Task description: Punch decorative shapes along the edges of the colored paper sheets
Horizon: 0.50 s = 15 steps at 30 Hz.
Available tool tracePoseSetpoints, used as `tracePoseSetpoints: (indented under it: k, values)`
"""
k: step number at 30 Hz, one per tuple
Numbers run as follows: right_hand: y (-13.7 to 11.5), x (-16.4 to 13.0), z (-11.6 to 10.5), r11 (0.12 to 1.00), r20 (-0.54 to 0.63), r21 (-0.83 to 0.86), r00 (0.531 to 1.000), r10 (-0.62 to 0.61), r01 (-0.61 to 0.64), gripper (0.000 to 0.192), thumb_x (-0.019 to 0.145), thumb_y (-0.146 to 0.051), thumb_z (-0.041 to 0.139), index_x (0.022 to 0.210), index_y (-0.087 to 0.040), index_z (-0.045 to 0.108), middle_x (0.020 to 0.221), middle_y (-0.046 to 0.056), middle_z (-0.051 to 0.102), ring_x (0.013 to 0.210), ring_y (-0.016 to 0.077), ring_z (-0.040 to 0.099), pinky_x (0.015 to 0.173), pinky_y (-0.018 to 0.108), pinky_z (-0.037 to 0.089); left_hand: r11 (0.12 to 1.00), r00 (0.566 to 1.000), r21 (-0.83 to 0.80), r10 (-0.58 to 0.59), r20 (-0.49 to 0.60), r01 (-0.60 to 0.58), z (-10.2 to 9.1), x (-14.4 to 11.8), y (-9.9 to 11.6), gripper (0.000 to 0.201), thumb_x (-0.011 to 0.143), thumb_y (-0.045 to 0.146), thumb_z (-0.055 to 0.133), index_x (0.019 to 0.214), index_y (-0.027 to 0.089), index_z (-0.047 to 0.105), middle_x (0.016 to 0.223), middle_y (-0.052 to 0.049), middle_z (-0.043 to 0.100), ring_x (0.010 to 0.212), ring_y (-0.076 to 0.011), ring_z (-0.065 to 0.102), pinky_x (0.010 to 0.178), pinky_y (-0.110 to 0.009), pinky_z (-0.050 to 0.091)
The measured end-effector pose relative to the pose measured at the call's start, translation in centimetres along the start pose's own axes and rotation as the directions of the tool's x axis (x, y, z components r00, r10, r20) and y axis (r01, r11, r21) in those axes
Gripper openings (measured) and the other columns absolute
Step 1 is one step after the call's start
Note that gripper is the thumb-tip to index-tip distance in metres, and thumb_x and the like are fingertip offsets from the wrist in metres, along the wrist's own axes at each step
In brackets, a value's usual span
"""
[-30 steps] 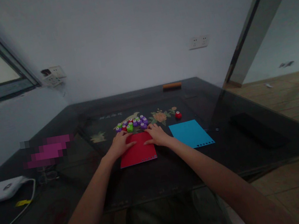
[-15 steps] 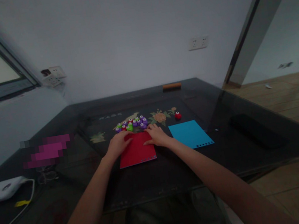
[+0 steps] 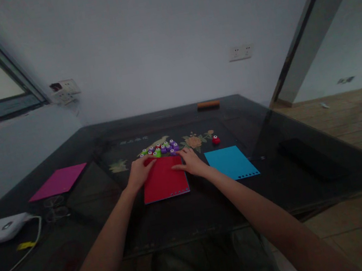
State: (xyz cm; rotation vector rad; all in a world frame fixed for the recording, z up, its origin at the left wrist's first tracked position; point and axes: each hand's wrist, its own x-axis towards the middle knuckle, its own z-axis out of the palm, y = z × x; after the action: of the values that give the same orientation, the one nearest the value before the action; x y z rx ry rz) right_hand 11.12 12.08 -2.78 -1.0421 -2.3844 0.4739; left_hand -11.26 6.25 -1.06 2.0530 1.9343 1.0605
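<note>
**Both hands flat on the red sheet**

Now my left hand (image 3: 139, 172) rests on the far left corner of the red sheet (image 3: 164, 183), fingers loosely spread and lying flat, gripping nothing; my right hand (image 3: 190, 163) rests on the far right corner in the same way, fingers stretched out and pressing the sheet down rather than pinching it; the sheet lies flat on the dark glass table (image 3: 213, 208), straight in front of me, with a row of small holes along its near edge.

Just beyond my fingertips sits a cluster of small punches (image 3: 160, 149), purple, green and red, close-packed and touching one another; a lone red punch (image 3: 215, 139) stands apart to the right of them; just beside the red sheet, on my right, lies a blue sheet (image 3: 230, 162), also with holes along its near edge, not touching the red one; well off to my left lies a magenta sheet (image 3: 58, 181); nearer the left edge are a white device (image 3: 0, 229) and its cable.
</note>
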Motion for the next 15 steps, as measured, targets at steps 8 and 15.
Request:
tracePoseSetpoints:
  k: [8, 15]
  values:
    - [0.5, 0.3, -0.3, 0.801, 0.076, 0.553, 0.971, 0.226, -0.23, 0.044, 0.081, -0.044, 0.06, 0.112, -0.012, 0.053, 0.078, 0.006, 0.066, 0.074, 0.0164, 0.062, 0.067, 0.029, 0.047, 0.974, 0.987, -0.172, -0.157, -0.048, 0.146, -0.4, 0.5, -0.7, 0.039, 0.077, 0.046, 0.055, 0.095, 0.015, 0.068, 0.088, -0.008, 0.07, 0.081, -0.0225, 0.063, 0.072, -0.031, 0.048]
    - [-0.3, -0.3, -1.1, 0.561, 0.286, 0.747, 0.934, 0.213, -0.357, 0.026, 0.072, -0.03, 0.072, 0.091, -0.014, 0.063, 0.075, 0.006, 0.071, 0.07, 0.0169, 0.066, 0.066, 0.03, 0.052, 0.953, 0.965, -0.237, -0.224, -0.138, 0.187, -0.9, 0.4, 0.1, 0.034, 0.076, 0.045, 0.056, 0.093, 0.017, 0.068, 0.089, -0.006, 0.069, 0.083, -0.0215, 0.062, 0.074, -0.031, 0.049]
